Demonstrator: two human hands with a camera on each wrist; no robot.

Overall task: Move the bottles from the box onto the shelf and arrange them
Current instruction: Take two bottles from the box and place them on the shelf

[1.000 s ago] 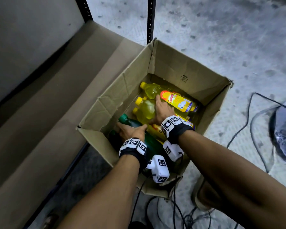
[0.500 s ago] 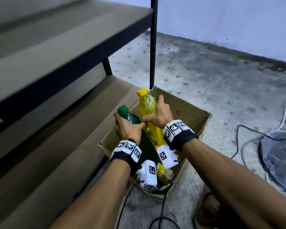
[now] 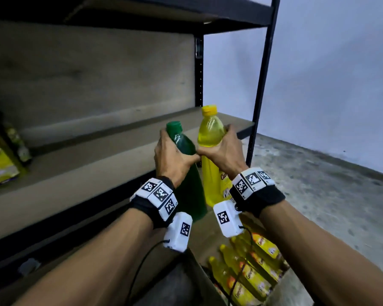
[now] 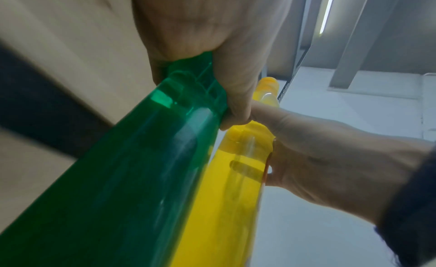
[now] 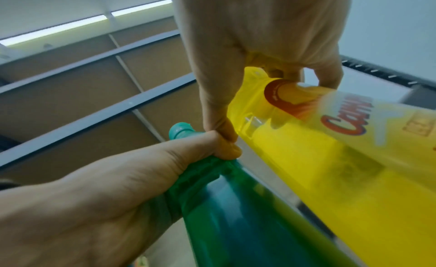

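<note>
Our left hand grips a green plastic bottle, our right hand a yellow one, near the brown shelf board; several yellow bottles remain boxed.

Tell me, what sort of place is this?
Probably a storeroom or shop backroom: a bare metal shelf, a rough concrete floor, and a box of bottles being unpacked.

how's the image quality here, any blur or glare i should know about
Head view: dim, with wide-angle bending of the shelf post and motion smear at the left edge. Left wrist view: green bottle fairly sharp, shelf behind streaked, a bright ceiling light strip. Right wrist view: yellow bottle label smeared by motion, ceiling lights glaring.
</note>
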